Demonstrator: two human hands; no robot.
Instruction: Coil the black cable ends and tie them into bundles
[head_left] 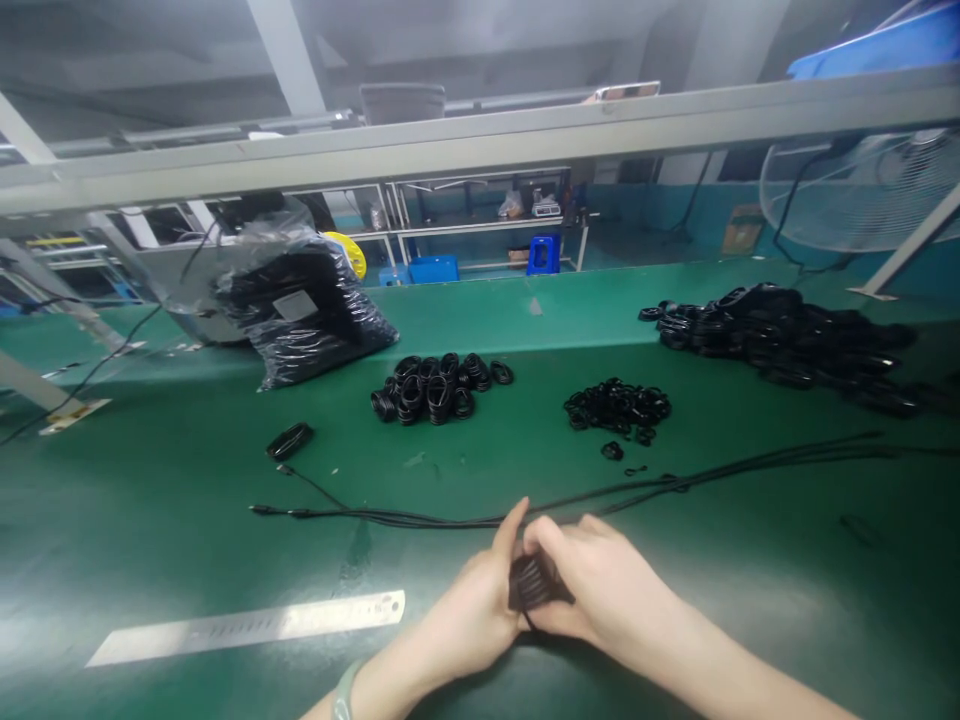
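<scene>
1. Your left hand (487,600) and right hand (600,570) both grip a black cable coil (532,582), held at the dial's centre.
2. Step in hand, as judged: keeping the coil's turns bundled. The next move calls for a firm hold and even loops.
3. Uncoiled cables (427,522) lie just beyond your hands on the table (172,540), from 10 o'clock to 2.
4. Metal ruler (255,628): 9 o'clock. Grouped coils (439,385): 11. Small black loops (619,405): 1.
</scene>
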